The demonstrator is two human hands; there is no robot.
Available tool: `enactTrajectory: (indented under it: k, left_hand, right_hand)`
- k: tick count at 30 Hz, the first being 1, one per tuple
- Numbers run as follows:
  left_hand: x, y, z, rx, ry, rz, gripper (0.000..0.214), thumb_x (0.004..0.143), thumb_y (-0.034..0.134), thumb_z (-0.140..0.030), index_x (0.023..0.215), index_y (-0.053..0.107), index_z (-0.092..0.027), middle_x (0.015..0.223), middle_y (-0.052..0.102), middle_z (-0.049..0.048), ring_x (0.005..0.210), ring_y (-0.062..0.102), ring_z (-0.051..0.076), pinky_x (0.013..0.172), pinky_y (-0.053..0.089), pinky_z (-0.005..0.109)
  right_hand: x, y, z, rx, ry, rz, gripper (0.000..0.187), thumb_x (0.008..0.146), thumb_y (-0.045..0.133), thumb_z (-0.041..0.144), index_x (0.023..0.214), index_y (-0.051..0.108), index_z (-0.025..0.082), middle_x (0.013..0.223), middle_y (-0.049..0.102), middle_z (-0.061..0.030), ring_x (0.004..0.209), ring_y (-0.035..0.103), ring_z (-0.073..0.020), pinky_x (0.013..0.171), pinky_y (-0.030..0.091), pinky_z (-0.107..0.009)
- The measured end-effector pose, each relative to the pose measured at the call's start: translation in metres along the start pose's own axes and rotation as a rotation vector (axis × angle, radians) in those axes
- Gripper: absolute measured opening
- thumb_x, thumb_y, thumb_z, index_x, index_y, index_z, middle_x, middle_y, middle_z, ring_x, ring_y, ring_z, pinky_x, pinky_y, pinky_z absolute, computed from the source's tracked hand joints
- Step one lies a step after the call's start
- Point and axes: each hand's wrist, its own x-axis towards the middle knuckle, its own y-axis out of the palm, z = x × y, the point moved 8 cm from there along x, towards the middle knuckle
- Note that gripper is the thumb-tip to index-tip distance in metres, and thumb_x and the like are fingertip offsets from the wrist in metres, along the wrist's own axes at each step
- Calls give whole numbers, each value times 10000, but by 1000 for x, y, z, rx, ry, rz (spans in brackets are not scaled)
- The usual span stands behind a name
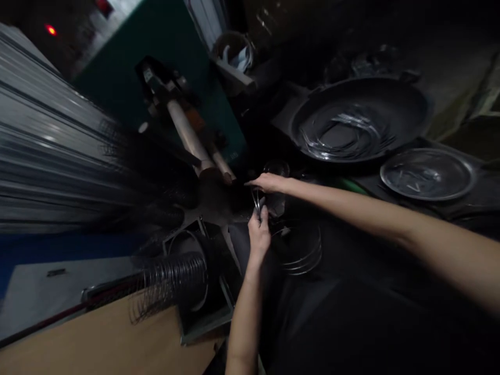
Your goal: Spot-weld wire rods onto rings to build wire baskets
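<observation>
My left hand (260,234) is closed, thumb up, around thin shiny metal wire (255,200) in the middle of the view. Just above it, my right hand (269,182) reaches in from the right with its fingers drawn together, pointing left towards the dark end of a machine arm. Whatever those fingers pinch is too small and dim to make out. Several wire rings (302,265) hang or lie just right of my left wrist. The machine's pale metal rods (185,130) slope down towards my hands from a dark green housing (211,99).
A large dark round pan (410,104) holds a heap of wire rings at the upper right. Beside it stands a smaller metal dish (461,190) with small pieces. A wire coil (167,278) sits at lower left, near a tan panel (117,338). A bucket (234,49) stands behind.
</observation>
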Motion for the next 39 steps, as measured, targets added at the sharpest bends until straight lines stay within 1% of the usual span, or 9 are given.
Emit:
enactTrajectory:
  k: [4, 10, 15, 19, 25, 29, 34, 37, 39]
  left_hand:
    - [-16, 6, 17, -132, -153, 119, 463, 924, 436, -504, 1160, 651, -169, 955, 721, 68, 938, 647, 200, 903, 480, 343]
    - [-50, 45, 26, -81, -160, 315, 416, 928, 441, -483, 1113, 686, -203, 986, 715, 44, 967, 629, 191, 909, 474, 329]
    - [-21, 24, 17, -199, -157, 310, 450, 900, 482, -521, 1095, 689, -172, 827, 694, 27, 652, 597, 102, 697, 486, 235]
    - [0, 18, 7, -228, -126, 346, 397, 863, 564, -491, 1090, 689, -191, 847, 690, 15, 723, 625, 108, 714, 482, 218]
    - [0, 16, 9, -161, -114, 300, 361, 890, 533, -468, 1043, 697, -186, 819, 677, 10, 759, 638, 137, 723, 498, 249]
    - [-1, 17, 6, -38, -24, 310, 381, 929, 467, -448, 991, 714, -165, 891, 670, 31, 880, 640, 157, 822, 494, 273]
    - [-46, 13, -4, 233, 175, 340, 432, 946, 409, -470, 1242, 598, -220, 1111, 618, 63, 1067, 588, 204, 939, 466, 348]
    - [-99, 16, 24, 530, 290, 335, 664, 847, 576, -503, 1411, 412, -192, 1292, 514, 145, 1239, 462, 313, 1037, 380, 497]
    - [-119, 22, 53, 697, 333, 280, 598, 818, 630, -388, 1370, 466, -227, 1313, 489, 141, 1269, 415, 349, 1074, 297, 569]
  right_hand:
    - [-2, 8, -27, 80, -27, 47, 451, 929, 511, 226, 1375, 526, 288, 1127, 681, -39, 840, 656, -183, 755, 473, -256]
    - [2, 5, -22, 152, 30, 35, 443, 916, 559, 222, 1359, 542, 227, 1163, 658, -84, 961, 635, -233, 857, 473, -329]
    - [-69, -10, -20, 218, 189, -135, 553, 844, 637, 215, 1378, 502, 164, 1193, 625, -123, 1102, 574, -310, 982, 401, -523]
    - [-133, 28, 34, 690, -5, 221, 374, 823, 609, 427, 1075, 700, 166, 1102, 668, -88, 1078, 594, -278, 996, 433, -437]
    - [-156, 40, 42, 819, 248, 97, 484, 803, 535, 543, 1050, 688, 156, 1015, 682, -107, 927, 633, -287, 873, 502, -440]
    - [-162, 53, 44, 740, 233, 263, 499, 819, 488, 565, 1057, 680, 171, 899, 682, -96, 868, 636, -266, 828, 515, -413]
    - [-158, 54, 49, 869, 245, 254, 518, 704, 587, 666, 835, 656, 169, 791, 673, -93, 725, 623, -238, 707, 533, -390]
    - [-151, 44, 42, 987, 391, 188, 558, 641, 651, 691, 819, 625, 163, 770, 672, -96, 576, 593, -187, 554, 514, -343]
    - [-146, 36, 43, 1014, 402, 151, 557, 631, 689, 664, 851, 621, 156, 740, 659, -83, 541, 572, -166, 505, 486, -314]
